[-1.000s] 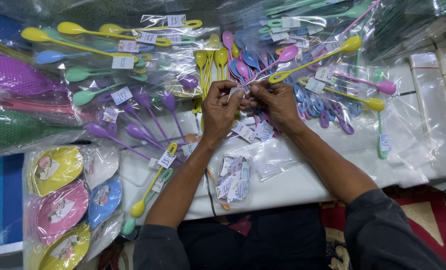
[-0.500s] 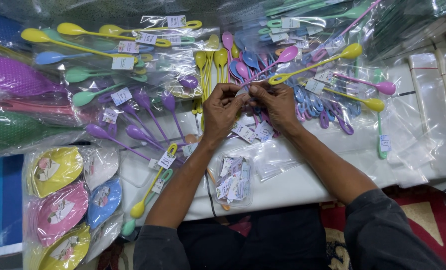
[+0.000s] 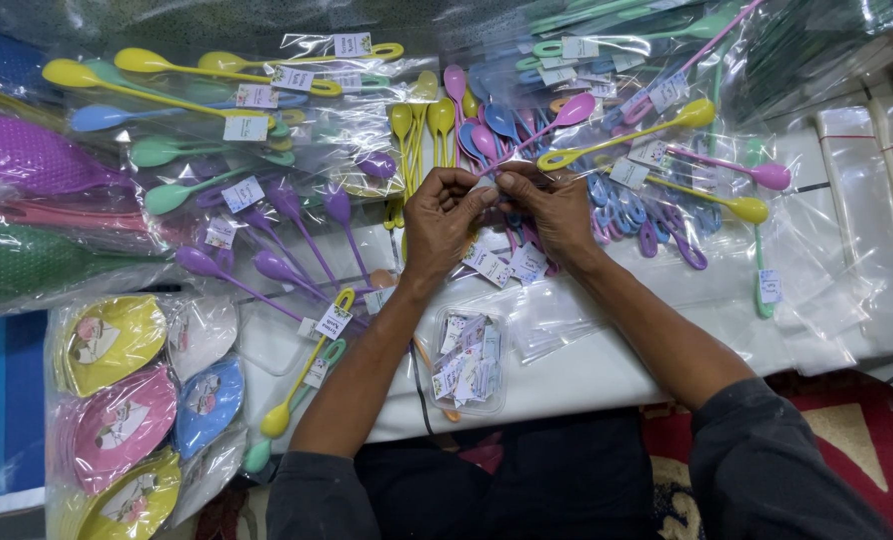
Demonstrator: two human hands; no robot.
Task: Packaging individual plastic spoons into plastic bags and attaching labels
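Observation:
My left hand (image 3: 445,222) and my right hand (image 3: 550,208) meet above the white table (image 3: 607,365), fingertips pinched together on a small white paper label (image 3: 488,184) and the clear wrapper of a long-handled plastic spoon. A pink spoon (image 3: 567,112) and a yellow spoon (image 3: 632,134) in clear bags lie just beyond my right hand. Loose white labels (image 3: 497,264) lie on the table under my hands. A small clear tray of labels (image 3: 469,360) sits between my forearms.
Bagged purple spoons (image 3: 277,270), yellow, blue and green spoons (image 3: 192,85) cover the left and back. Stacks of coloured oval dishes (image 3: 117,400) in plastic sit at the front left. Clear empty bags (image 3: 847,230) lie at the right. A red patterned carpet (image 3: 847,420) shows below.
Both hands stay at the same spot; only the fingers shift slightly on the label and wrapper.

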